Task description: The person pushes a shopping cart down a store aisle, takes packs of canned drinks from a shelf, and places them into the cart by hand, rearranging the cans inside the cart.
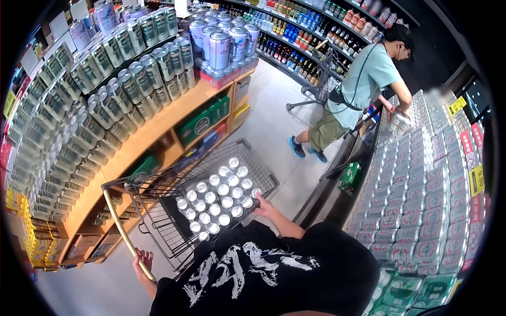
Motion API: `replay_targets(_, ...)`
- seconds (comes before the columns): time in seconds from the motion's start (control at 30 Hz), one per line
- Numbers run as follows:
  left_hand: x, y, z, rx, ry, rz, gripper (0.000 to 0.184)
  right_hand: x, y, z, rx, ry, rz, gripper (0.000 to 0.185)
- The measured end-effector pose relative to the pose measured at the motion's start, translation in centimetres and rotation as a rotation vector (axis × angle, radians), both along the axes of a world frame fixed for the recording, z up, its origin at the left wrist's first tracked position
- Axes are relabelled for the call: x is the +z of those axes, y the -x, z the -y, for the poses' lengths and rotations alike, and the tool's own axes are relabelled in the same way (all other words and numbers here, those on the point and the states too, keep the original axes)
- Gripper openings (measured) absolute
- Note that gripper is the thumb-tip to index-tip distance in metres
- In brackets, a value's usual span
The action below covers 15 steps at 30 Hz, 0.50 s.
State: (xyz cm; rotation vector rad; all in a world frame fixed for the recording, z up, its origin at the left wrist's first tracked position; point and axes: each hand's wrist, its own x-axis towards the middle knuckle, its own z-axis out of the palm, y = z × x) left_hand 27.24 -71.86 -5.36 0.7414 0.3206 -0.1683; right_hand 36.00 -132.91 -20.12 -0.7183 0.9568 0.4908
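Note:
My left hand [143,261] is closed around the pale handle [120,225] of a black wire shopping cart [153,210]. Several silver-topped cans [222,184] stand in rows inside the cart. At the right end of these rows, my right hand [263,204] has its fingers around a can [256,193] at the edge of the group. The undersides of the cans and part of that hand's grip are hidden.
Stacked green-and-silver cans [100,113] fill a wooden shelf unit [174,124] on the left. A person [363,84] leans over stacked cans [421,195] on the right. Another cart [329,79] stands behind, near bottle shelves [287,55].

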Motion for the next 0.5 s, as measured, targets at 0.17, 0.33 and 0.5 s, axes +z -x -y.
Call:
replay_targets(0.17, 0.3, -1.3, 2.2, 0.086, -0.016, -0.041, 0.021, -0.5, -1.9, 1.9, 0.070, 0.131, -0.065, 0.076)
replay_targets(0.33, 0.9, -2.2, 3.3, 0.074, -0.021, -0.084, 0.020, -0.9, -3.8, 2.5, -0.007, 0.047, -0.078, 0.073)
replay_targets(0.5, 3.5, -3.1, 6.5, 0.191, -0.092, -0.174, 0.019, -1.0, -5.2, 3.6, 0.015, 0.095, -0.077, 0.077)
